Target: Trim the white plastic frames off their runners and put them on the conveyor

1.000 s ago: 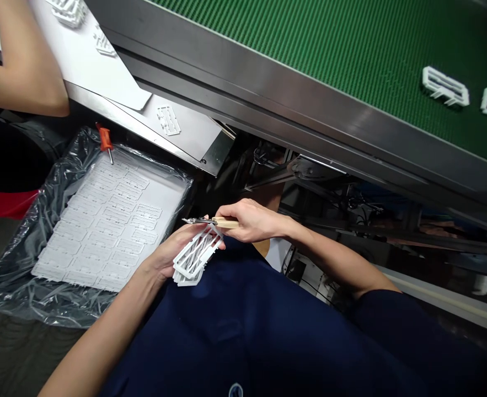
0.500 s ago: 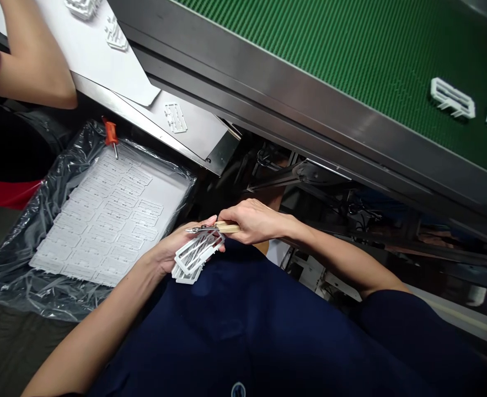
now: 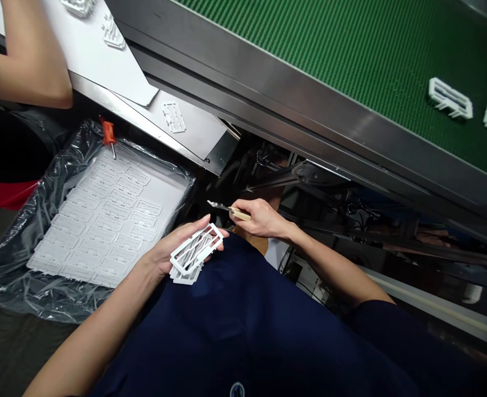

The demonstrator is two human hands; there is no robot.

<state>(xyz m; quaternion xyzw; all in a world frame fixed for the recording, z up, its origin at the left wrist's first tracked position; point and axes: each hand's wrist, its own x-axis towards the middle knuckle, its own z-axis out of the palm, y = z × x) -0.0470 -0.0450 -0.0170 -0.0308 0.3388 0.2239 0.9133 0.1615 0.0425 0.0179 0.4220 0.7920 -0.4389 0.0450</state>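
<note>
The left hand cradles a stack of white moulded plastic frames on its palm, the fingers curled loosely around their edge, not clenched. The right fingers pinch the wooden handle of a craft knife, its bare blade just beyond the left fingertips. A slip of that blade could nick those fingertips, and the loose hold could let the frames slide past the fingers onto the shirt or into the dark machinery beyond them.
</note>
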